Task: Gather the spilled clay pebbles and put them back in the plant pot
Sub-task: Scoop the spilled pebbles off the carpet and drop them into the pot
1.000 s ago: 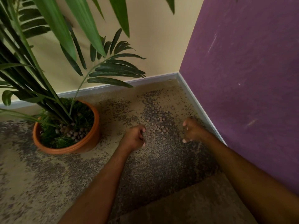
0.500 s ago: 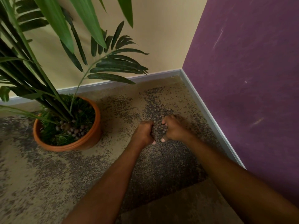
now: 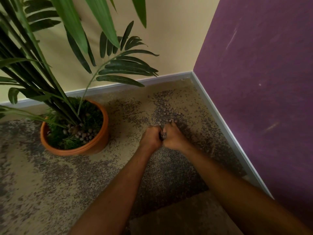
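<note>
Small brown clay pebbles lie scattered on the mottled carpet near the room's corner. My left hand and my right hand are pressed side by side on the floor, fingers curled inward, cupping a clump of pebbles that shows dark in the gap between them. The orange plant pot stands to the left of my hands, about a hand's width away. It holds a palm, green moss and a heap of pebbles at the stem's base.
Long palm fronds hang over the floor between the pot and the corner. A purple wall with a grey skirting board runs close on the right; a cream wall closes the back.
My two hands, apart on either side of the pebble patch a second ago, have swept together and now touch, scooping pebbles between them.
</note>
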`<action>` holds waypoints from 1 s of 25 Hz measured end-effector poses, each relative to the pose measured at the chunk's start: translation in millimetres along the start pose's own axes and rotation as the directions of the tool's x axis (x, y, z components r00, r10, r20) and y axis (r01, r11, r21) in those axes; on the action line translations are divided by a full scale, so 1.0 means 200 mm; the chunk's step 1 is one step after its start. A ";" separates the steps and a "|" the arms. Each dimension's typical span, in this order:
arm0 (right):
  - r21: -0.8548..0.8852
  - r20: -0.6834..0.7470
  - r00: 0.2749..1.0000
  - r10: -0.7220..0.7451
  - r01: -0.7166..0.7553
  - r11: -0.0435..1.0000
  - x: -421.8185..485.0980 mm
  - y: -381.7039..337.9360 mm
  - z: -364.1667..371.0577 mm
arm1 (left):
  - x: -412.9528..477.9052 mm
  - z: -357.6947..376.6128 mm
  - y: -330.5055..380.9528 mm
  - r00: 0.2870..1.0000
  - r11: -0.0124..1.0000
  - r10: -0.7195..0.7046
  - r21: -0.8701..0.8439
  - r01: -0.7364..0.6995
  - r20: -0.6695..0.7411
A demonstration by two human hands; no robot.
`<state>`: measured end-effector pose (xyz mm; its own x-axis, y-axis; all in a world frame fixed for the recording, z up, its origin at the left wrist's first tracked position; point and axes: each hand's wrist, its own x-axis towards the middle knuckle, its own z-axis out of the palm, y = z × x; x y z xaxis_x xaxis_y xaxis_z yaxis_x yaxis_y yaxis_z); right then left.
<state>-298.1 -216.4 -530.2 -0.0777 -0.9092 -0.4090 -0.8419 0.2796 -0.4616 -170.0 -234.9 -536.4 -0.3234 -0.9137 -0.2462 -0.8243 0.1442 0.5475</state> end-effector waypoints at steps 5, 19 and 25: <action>-0.017 0.030 0.999 0.037 -0.037 0.999 -0.01 -0.04 -0.02 | -0.02 0.01 0.03 0.998 0.998 -0.061 0.025 0.061 0.010; 0.851 0.314 0.899 0.306 -0.409 0.329 -0.11 -0.04 0.03 | -0.10 0.01 0.03 0.844 0.232 -0.384 -0.846 0.480 0.374; 0.884 0.414 0.845 0.339 -0.462 0.073 -0.22 -0.13 0.02 | -0.20 0.04 0.15 0.796 -0.010 -0.464 -0.902 0.433 0.387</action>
<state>-270.3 -182.0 -503.7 -0.1302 -0.5454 -0.8280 0.4468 0.7133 -0.5400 -185.9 -191.7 -516.0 -0.0547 -0.6476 -0.7600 0.2874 -0.7392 0.6091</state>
